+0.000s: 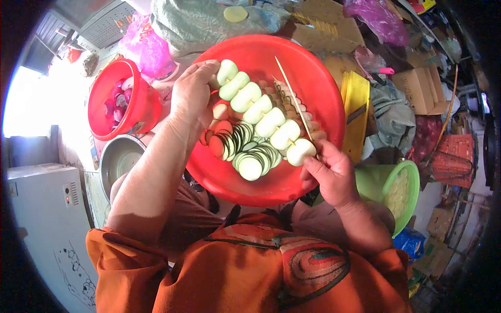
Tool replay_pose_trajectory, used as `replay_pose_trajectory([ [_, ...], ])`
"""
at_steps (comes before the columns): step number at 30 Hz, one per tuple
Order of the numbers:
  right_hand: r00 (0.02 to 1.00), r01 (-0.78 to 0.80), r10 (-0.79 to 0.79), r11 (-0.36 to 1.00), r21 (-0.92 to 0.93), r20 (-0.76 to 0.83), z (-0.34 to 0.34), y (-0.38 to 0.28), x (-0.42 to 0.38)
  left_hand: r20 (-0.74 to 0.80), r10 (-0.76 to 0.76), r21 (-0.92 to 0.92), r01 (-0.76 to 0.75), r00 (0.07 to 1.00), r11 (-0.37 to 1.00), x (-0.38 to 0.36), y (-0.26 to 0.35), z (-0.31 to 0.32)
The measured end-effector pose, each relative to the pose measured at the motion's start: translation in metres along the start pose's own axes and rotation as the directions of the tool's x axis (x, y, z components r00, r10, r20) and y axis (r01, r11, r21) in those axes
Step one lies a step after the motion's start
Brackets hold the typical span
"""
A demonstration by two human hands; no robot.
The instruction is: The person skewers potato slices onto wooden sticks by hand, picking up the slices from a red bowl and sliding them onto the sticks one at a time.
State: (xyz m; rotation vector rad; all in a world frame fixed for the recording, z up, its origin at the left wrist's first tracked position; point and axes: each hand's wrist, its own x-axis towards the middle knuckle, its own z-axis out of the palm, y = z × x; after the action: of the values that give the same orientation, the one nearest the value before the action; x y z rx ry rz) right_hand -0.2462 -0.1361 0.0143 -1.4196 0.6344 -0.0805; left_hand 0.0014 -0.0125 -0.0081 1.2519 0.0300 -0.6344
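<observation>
"Where's the skewer of pale pieces (271, 122)?"
"Mid-frame, slanting down rightward above the red basin (245, 47)."
"What might go wrong?"
"The lowest piece could split if squeezed hard, and the bare stick (289, 88) could drop if the right hand (334, 169) slackens."
"How does the skewer look?"
"Seven smooth, whitish-green chunks, stick showing between some."
"And the hands?"
"The right pinches the lowest piece and the bare stick; the left hand (190, 94) closes on the upper end, thumb hidden."
"Around them?"
"Dark-edged slices (250, 166) in the basin, a red bucket (148, 107) upper left, a green tub (373, 182) lower right."
</observation>
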Motion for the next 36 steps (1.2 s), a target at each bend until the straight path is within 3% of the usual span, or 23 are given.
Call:
replay_pose_trajectory([
  [2,1.0,0.009,-0.008,1.0,-0.016,0.004,0.001,0.002,-0.001,0.047,-0.094,-0.084,0.098,0.994,0.992,0.006,-0.004,-0.005],
  [6,1.0,0.023,-0.022,0.998,-0.055,0.016,0.003,0.004,-0.001,0.068,-0.131,-0.091,0.136,0.989,0.986,0.001,0.0,-0.002],
  [8,1.0,0.024,-0.022,0.998,-0.057,0.02,0.003,0.005,0.0,0.018,-0.195,0.011,0.195,0.981,0.981,-0.005,0.003,0.001],
  [11,1.0,0.023,-0.022,0.998,-0.051,0.016,0.005,0.006,0.0,0.044,-0.278,-0.061,0.28,0.96,0.958,-0.01,-0.001,0.006],
  [19,1.0,-0.008,0.009,0.999,-0.031,0.021,0.005,0.008,0.002,0.127,-0.195,-0.114,0.209,0.973,0.971,-0.001,-0.027,-0.001],
  [24,0.997,-0.063,0.059,0.995,0.079,0.054,0.005,0.001,0.002,0.128,-0.203,-0.142,0.22,0.971,0.965,-0.002,-0.021,0.0],
  [26,0.998,-0.043,0.039,0.994,0.097,0.04,0.004,0.0,0.004,0.318,-0.186,-0.243,0.27,0.93,0.932,0.007,-0.022,-0.011],
  [27,0.999,-0.036,0.032,0.992,0.118,0.03,0.003,0.002,0.005,0.33,-0.169,-0.243,0.257,0.929,0.935,0.006,-0.018,-0.006],
  [29,0.999,0.031,-0.032,0.991,0.133,0.0,0.004,0.004,0.008,0.072,-0.304,-0.132,0.311,0.95,0.941,-0.01,-0.008,0.013],
  [30,0.999,0.034,-0.031,0.987,0.158,-0.019,0.004,0.003,0.01,0.121,-0.265,-0.134,0.28,0.957,0.951,-0.025,0.0,0.023],
  [31,0.999,0.035,-0.029,0.982,0.183,-0.037,0.004,0.002,0.011,0.258,-0.298,-0.101,0.332,0.919,0.938,-0.029,0.001,0.024],
  [33,0.998,0.052,-0.047,0.989,0.139,-0.045,0.002,0.0,0.013,0.375,-0.321,-0.092,0.379,0.87,0.921,-0.035,-0.008,0.028],
  [36,0.999,0.035,-0.031,0.988,0.149,-0.032,0.006,-0.004,0.013,0.398,-0.322,-0.136,0.402,0.859,0.906,-0.044,-0.011,0.032],
])
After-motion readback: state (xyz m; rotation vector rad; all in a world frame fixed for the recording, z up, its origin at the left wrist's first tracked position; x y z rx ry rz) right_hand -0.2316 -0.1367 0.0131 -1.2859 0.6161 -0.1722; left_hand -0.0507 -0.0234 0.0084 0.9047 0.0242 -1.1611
